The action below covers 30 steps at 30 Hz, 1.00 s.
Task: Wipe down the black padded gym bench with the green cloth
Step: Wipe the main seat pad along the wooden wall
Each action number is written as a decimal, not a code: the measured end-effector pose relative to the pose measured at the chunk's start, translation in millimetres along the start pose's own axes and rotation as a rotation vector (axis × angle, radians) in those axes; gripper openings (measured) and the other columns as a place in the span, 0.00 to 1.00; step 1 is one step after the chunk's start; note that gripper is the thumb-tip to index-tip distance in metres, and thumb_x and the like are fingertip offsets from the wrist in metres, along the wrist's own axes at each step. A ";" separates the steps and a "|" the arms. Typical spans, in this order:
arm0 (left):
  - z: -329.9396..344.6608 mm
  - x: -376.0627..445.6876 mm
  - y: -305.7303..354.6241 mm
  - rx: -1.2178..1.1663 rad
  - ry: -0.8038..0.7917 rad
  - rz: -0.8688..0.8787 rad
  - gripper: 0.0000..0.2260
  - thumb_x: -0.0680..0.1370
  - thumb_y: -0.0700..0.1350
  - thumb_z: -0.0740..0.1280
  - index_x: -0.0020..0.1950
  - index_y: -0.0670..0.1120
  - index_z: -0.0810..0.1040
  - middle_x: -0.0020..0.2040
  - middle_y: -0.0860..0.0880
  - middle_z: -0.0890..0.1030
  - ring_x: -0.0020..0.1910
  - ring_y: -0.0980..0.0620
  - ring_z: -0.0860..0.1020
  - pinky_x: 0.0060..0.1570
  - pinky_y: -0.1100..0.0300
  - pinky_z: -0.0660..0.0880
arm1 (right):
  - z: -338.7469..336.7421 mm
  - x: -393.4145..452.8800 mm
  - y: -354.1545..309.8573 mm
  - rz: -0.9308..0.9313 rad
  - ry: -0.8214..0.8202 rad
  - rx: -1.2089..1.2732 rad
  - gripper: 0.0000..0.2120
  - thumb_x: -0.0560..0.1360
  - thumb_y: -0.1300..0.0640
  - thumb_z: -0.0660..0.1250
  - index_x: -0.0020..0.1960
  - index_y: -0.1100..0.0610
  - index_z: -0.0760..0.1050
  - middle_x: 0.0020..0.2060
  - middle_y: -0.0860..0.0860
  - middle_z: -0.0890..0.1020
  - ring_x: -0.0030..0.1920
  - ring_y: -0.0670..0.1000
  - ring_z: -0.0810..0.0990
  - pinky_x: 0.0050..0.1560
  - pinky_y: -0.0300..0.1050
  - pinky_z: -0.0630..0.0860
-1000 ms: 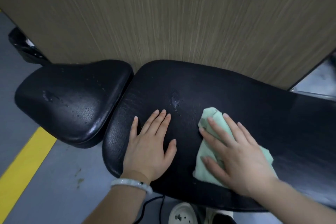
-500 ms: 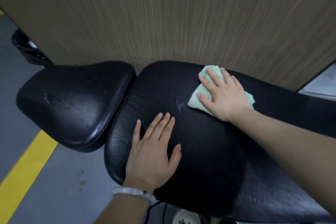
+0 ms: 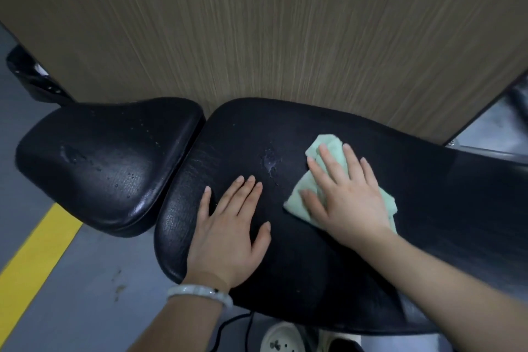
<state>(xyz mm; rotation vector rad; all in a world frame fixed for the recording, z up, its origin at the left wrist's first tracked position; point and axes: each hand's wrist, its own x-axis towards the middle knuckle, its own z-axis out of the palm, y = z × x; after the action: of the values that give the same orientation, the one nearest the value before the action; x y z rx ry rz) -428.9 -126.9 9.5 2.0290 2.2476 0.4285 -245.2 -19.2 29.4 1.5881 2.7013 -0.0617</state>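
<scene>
The black padded gym bench has a long back pad [image 3: 314, 260] and a separate seat pad [image 3: 108, 163] to its left. My right hand [image 3: 345, 194] presses flat on the pale green cloth [image 3: 328, 148] in the middle of the long pad, fingers spread and straight. My left hand [image 3: 228, 231] rests flat on the pad's near left end, with a white bracelet on the wrist. A small wet patch [image 3: 270, 160] lies between the two hands, just left of the cloth. Droplets dot the seat pad.
A wood-grain wall panel [image 3: 271, 31] stands right behind the bench. Grey floor with a yellow line [image 3: 34, 260] lies at lower left. A black frame part [image 3: 31, 77] sticks out at far left. A cable and light shoes [image 3: 283, 340] show under the pad's near edge.
My right hand slid the cloth from the pad's near side to its far edge, then back toward me to the middle. My left hand stayed in place.
</scene>
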 end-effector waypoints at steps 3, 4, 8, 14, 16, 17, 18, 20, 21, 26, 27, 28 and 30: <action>0.3 -0.1 0.2 0.010 0.007 0.003 0.28 0.78 0.58 0.52 0.75 0.49 0.67 0.76 0.54 0.65 0.76 0.58 0.57 0.73 0.45 0.47 | 5.8 -26.9 -2.3 -0.041 0.068 -0.010 0.30 0.77 0.37 0.49 0.72 0.51 0.71 0.74 0.51 0.67 0.74 0.63 0.62 0.71 0.58 0.52; 0.3 -0.3 0.1 0.012 0.008 0.005 0.28 0.77 0.58 0.52 0.75 0.48 0.67 0.75 0.54 0.65 0.76 0.58 0.57 0.73 0.45 0.47 | 7.4 -33.9 -3.3 -0.054 0.080 -0.012 0.30 0.77 0.38 0.50 0.71 0.52 0.72 0.73 0.51 0.68 0.73 0.63 0.63 0.71 0.59 0.53; 0.6 -0.4 -0.2 0.020 0.011 0.003 0.28 0.77 0.58 0.53 0.75 0.48 0.68 0.75 0.54 0.66 0.76 0.57 0.58 0.73 0.44 0.48 | 11.4 -52.1 -8.1 -0.084 0.119 -0.022 0.29 0.77 0.38 0.51 0.70 0.52 0.73 0.73 0.50 0.68 0.73 0.63 0.64 0.70 0.60 0.57; 0.5 0.5 -0.8 0.023 0.006 0.009 0.28 0.77 0.58 0.53 0.75 0.48 0.68 0.75 0.54 0.66 0.76 0.57 0.58 0.72 0.44 0.50 | 9.0 -35.5 -7.0 -0.083 0.040 0.015 0.30 0.77 0.36 0.50 0.72 0.49 0.70 0.75 0.48 0.66 0.74 0.62 0.61 0.71 0.60 0.54; 0.6 0.2 -1.2 0.024 0.012 0.011 0.28 0.77 0.58 0.53 0.75 0.48 0.68 0.75 0.54 0.66 0.76 0.58 0.59 0.72 0.44 0.51 | 7.4 -22.5 -8.1 -0.065 0.018 0.022 0.30 0.77 0.36 0.50 0.73 0.49 0.69 0.75 0.48 0.65 0.75 0.61 0.60 0.72 0.59 0.54; 0.4 0.3 -1.4 0.025 0.009 0.015 0.28 0.77 0.58 0.53 0.74 0.48 0.68 0.75 0.54 0.67 0.75 0.58 0.59 0.72 0.43 0.51 | 5.4 -15.8 -9.4 -0.056 0.007 0.028 0.31 0.77 0.35 0.49 0.73 0.48 0.68 0.75 0.48 0.64 0.76 0.61 0.59 0.73 0.59 0.54; 0.3 0.6 -1.4 0.027 0.005 0.017 0.28 0.77 0.58 0.54 0.74 0.48 0.68 0.75 0.54 0.67 0.75 0.58 0.59 0.72 0.43 0.51 | 2.7 -9.3 -10.8 -0.051 -0.013 0.033 0.32 0.77 0.35 0.47 0.75 0.48 0.66 0.76 0.48 0.62 0.76 0.60 0.56 0.74 0.60 0.53; 0.2 0.7 -1.6 0.031 -0.001 0.016 0.28 0.77 0.58 0.53 0.75 0.49 0.68 0.75 0.54 0.66 0.76 0.58 0.58 0.72 0.43 0.51 | -0.7 2.8 -12.4 -0.046 -0.037 0.035 0.35 0.75 0.34 0.39 0.78 0.46 0.57 0.79 0.46 0.53 0.78 0.59 0.47 0.76 0.59 0.47; 0.4 0.5 -1.9 0.029 -0.002 0.013 0.28 0.77 0.58 0.53 0.75 0.49 0.68 0.75 0.55 0.66 0.76 0.58 0.58 0.72 0.44 0.51 | -1.2 8.6 -12.5 -0.040 -0.039 0.034 0.37 0.73 0.33 0.35 0.79 0.45 0.52 0.79 0.46 0.48 0.78 0.58 0.43 0.76 0.58 0.44; -0.3 0.1 -5.1 -0.010 -0.002 0.024 0.28 0.77 0.59 0.54 0.75 0.49 0.67 0.76 0.55 0.65 0.76 0.59 0.56 0.72 0.44 0.50 | -4.8 25.9 -14.9 -0.006 -0.063 0.002 0.40 0.68 0.33 0.27 0.79 0.44 0.42 0.78 0.45 0.40 0.77 0.56 0.35 0.76 0.57 0.39; -0.3 0.8 -6.5 -0.014 0.001 0.032 0.29 0.77 0.60 0.54 0.76 0.49 0.66 0.76 0.55 0.64 0.76 0.59 0.55 0.72 0.45 0.50 | -4.9 27.1 -15.0 -0.004 -0.065 -0.003 0.40 0.68 0.33 0.27 0.79 0.43 0.42 0.78 0.45 0.39 0.77 0.56 0.35 0.76 0.57 0.39; -0.3 2.3 -8.5 -0.016 0.004 0.038 0.29 0.77 0.60 0.54 0.76 0.49 0.65 0.76 0.54 0.63 0.77 0.58 0.55 0.72 0.46 0.50 | -4.7 27.3 -14.9 -0.001 -0.069 -0.010 0.40 0.68 0.33 0.26 0.79 0.43 0.41 0.78 0.45 0.39 0.77 0.56 0.34 0.76 0.56 0.39; -1.7 8.2 -15.4 -0.024 0.016 0.034 0.30 0.78 0.61 0.52 0.77 0.49 0.63 0.77 0.54 0.61 0.77 0.57 0.55 0.72 0.49 0.50 | -4.2 26.8 -15.2 -0.002 -0.069 -0.017 0.40 0.68 0.33 0.27 0.79 0.43 0.42 0.78 0.44 0.40 0.77 0.56 0.35 0.76 0.56 0.38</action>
<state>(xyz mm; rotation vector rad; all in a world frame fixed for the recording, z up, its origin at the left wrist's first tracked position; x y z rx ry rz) -445.1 -120.3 8.1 2.0616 2.2090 0.4741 -271.4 -3.0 33.3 1.5492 2.6441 -0.0913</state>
